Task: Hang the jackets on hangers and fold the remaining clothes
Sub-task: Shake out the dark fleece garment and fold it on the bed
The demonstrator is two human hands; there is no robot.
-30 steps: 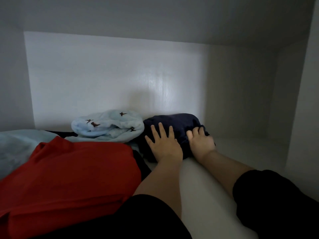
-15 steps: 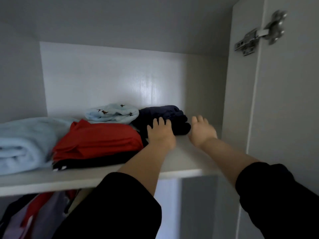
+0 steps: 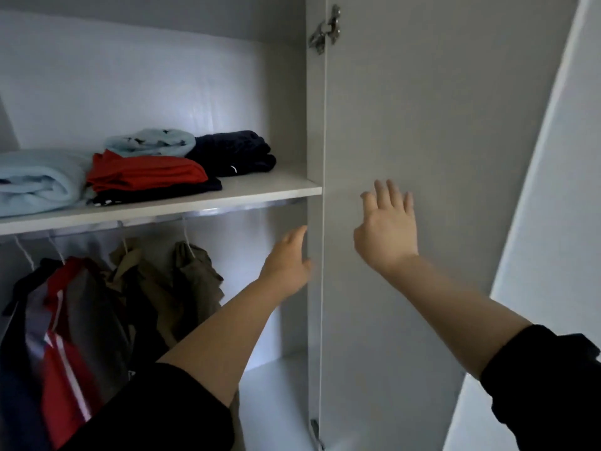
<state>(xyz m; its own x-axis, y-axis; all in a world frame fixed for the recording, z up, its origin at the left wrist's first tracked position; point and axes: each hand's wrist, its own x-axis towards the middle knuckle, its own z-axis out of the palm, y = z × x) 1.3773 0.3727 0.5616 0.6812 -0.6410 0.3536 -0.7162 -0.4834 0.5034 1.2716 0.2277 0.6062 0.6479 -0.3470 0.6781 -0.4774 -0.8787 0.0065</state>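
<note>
one: both hands are off the shelf (image 3: 260, 190) now! half a second back they were pressing the navy bundle (image 3: 234, 151) into place up there. now it sits alone at the shelf's right end, folded, nobody touching it.

two: and the hands themselves?

one: the left hand (image 3: 286, 265) hangs just below the shelf's right end, fingers loose, holding nothing. the right hand (image 3: 387, 229) is out past that same end, about level with the shelf, fingers spread flat toward the wardrobe door (image 3: 422, 125) (touching it or just short, i can't tell).

two: so what does that mean for the job?

one: i'd say the folding side looks finished. on the shelf, left of the navy bundle, a red top (image 3: 146, 172) lies over something dark. a patterned pale blue piece (image 3: 153, 143) sits behind it, and a light blue fleece (image 3: 35, 180) is at the shelf's left end. under the shelf the jackets (image 3: 74, 314) hang on hangers from the rail (image 3: 201, 210), with the olive jackets (image 3: 195, 275) furthest right. my guess is the door gets shut next.

two: any labels, any brand?

one: there's a tiny white mark on the navy bundle's front edge and white flecks on the dark piece under the red top. all of it is too small to read, so no legible writing anywhere on or below the shelf.
</note>
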